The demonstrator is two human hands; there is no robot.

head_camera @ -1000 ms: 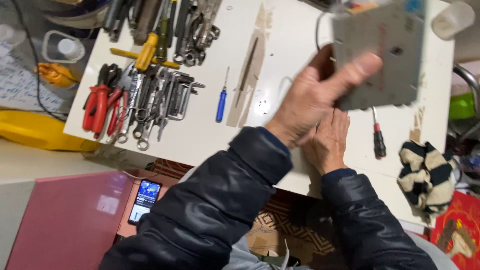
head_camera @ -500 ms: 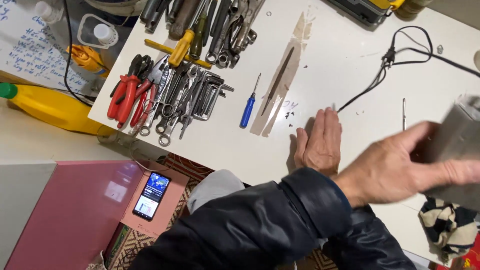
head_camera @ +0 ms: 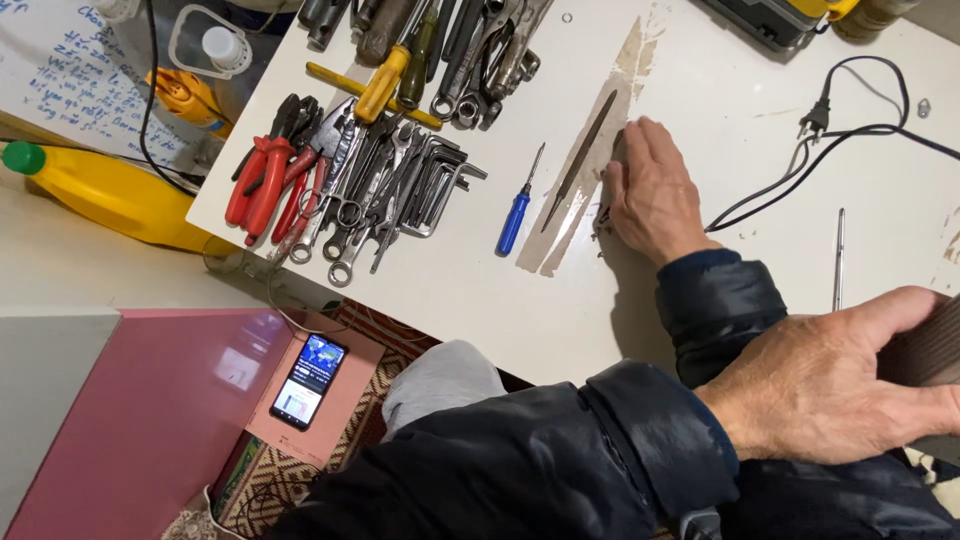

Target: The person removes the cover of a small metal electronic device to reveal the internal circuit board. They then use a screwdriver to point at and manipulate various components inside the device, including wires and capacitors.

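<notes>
My left hand [head_camera: 830, 385] reaches across my body to the right edge of the view and is closed on a grey box [head_camera: 928, 345], thumb on top; most of the box is cut off by the frame. My right hand [head_camera: 652, 190] lies flat, palm down, on the white table [head_camera: 720, 90]. Its fingers rest beside a slim dark file [head_camera: 580, 158] that lies on a brownish strip [head_camera: 590, 170]. A blue-handled screwdriver [head_camera: 516, 215] lies just left of the strip.
Red-handled pliers [head_camera: 262, 180], several wrenches and hex keys [head_camera: 400, 185] and a yellow-handled tool [head_camera: 385, 82] crowd the table's left. A black power cord [head_camera: 830, 125] and thin metal rod [head_camera: 838, 258] lie right. Below: yellow bottle [head_camera: 110, 195], phone [head_camera: 308, 380], pink surface [head_camera: 150, 420].
My left hand has carried the grey box from above the table to the right and down, to the frame's edge. My right hand has stayed flat on the table.
</notes>
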